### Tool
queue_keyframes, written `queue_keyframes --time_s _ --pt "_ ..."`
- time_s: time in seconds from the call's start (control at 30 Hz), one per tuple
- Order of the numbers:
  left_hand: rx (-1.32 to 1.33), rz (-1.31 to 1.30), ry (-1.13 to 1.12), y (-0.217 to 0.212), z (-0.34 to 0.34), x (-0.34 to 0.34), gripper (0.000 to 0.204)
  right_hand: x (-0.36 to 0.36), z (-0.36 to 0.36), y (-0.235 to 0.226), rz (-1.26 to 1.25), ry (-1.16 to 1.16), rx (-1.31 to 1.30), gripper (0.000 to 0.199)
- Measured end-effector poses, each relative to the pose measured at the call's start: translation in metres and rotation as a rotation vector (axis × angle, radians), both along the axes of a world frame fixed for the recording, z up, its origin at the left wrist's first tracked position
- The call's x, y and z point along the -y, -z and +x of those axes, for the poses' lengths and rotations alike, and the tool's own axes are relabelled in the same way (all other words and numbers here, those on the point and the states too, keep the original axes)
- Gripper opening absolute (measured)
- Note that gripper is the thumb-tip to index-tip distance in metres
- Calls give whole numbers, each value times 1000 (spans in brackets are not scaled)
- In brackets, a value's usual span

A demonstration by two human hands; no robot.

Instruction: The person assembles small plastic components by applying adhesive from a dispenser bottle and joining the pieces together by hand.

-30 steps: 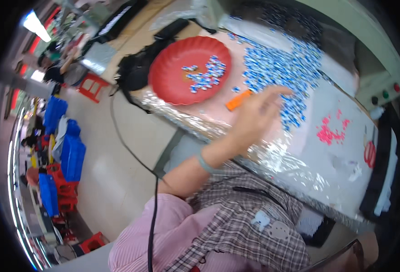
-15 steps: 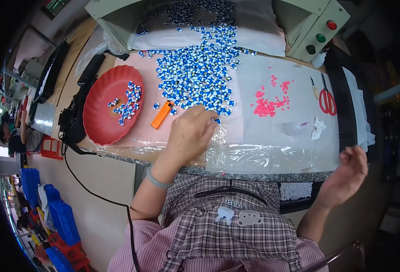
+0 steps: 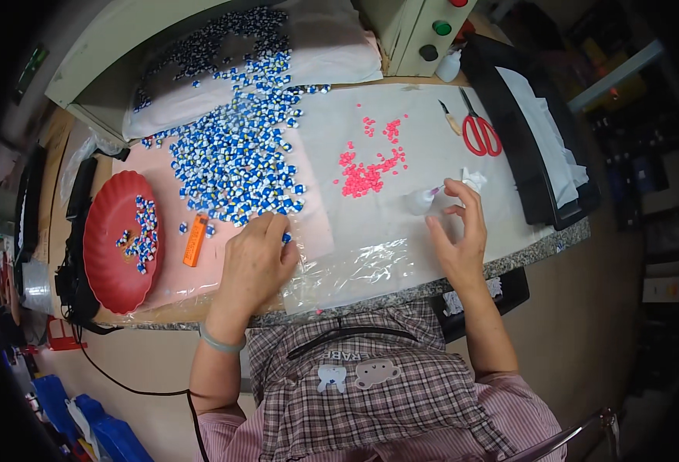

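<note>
My left hand (image 3: 256, 258) is closed in a pinch at the near edge of a heap of small blue-and-white pieces (image 3: 235, 165). One such piece (image 3: 286, 238) shows between its thumb and forefinger, mostly covered. Fingers apart, my right hand (image 3: 463, 231) reaches over the white sheet beside a small translucent squeeze bottle (image 3: 419, 202) with a thin purple-pink needle tip. Its thumb is close to the bottle, and the forefinger is near the tip; whether they touch I cannot tell. Several tiny pink pieces (image 3: 364, 179) lie scattered beyond the bottle.
An orange lighter (image 3: 195, 240) lies left of my left hand, beside a red fluted bowl (image 3: 97, 254) holding more blue-and-white pieces. Red-handled scissors (image 3: 481, 136), a small pointed knife (image 3: 451, 119) and crumpled tissue (image 3: 473, 179) lie right. A pale machine housing (image 3: 416, 46) stands behind; a black tray (image 3: 509, 146) sits far right.
My right hand has come from beyond the table's right edge in to the squeeze bottle. My left hand stays pinched at the heap's edge. The whole view has shifted and turned.
</note>
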State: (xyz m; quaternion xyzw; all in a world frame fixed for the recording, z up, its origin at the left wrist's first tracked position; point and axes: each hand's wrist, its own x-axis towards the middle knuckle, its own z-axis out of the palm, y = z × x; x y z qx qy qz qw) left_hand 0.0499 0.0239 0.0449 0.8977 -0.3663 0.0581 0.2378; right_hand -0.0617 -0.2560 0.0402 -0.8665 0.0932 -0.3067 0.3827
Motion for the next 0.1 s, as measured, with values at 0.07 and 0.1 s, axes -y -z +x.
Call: queue_keyframes --time_s 0.07,0.1 --pt "-22 26 20 3 1 1 20 0 2 1 36 -21 -89 56" --pt "-43 34 26 5 2 1 22 0 2 1 37 -21 -91 56"
